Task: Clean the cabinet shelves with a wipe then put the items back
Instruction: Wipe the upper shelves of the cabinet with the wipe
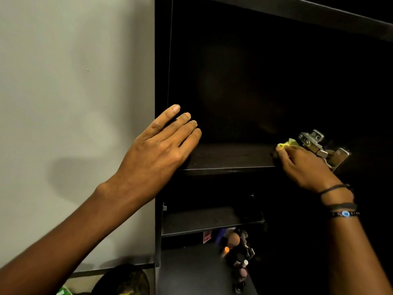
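Left hand (161,145) is lying flat, fingers straight and together, against the dark cabinet (162,60) frame at the left front corner of the upper shelf (229,156). Right hand (302,165) is gripping a bunched yellow-green wipe (286,144), pressing it onto the shelf's right end just beside the metal hinge (316,143). Small bottles (236,248) are sitting beneath the lower shelf (208,220), too blurred to identify.

Dark matt wood, bright metal, soft cloth

The shelf (229,156) is matt, faintly grained dark wood; the hinge (316,145) at its right edge is shiny metal; the wipe (286,144) looks like soft yellow cloth.
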Tool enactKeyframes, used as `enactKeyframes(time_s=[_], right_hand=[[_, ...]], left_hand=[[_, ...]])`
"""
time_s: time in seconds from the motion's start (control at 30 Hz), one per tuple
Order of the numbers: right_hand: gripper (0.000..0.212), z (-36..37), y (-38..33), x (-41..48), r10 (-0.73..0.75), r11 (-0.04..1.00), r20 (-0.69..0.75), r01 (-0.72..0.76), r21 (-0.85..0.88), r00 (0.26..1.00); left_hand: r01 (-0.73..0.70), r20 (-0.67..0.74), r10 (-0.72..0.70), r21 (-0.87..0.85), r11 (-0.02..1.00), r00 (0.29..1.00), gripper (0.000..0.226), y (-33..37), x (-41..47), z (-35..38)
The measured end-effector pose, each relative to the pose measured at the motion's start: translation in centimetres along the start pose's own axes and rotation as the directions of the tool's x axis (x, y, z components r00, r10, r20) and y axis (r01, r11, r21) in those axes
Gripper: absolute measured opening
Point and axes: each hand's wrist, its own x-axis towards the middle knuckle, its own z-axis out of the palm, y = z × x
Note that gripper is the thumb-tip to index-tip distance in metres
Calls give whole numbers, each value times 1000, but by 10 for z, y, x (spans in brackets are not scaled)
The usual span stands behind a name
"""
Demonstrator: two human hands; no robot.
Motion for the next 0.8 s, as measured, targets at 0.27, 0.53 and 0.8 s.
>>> enactKeyframes(time_s=[0.27,0.53,0.8], right_hand=[[28,13,-118,-2,-545,804,-13,527,274,838],[17,23,-166,-29,-680,665,-180,702,255,710],[21,-30,-77,-22,-415,856,-260,471,212,872]], left_hand=[[-87,-84,94,86,993,992,41,-10,9,-18],[-55,-56,59,69,996,997,45,-25,16,-36],[-60,-145,46,-91,994,988,45,-30,23,-52]])
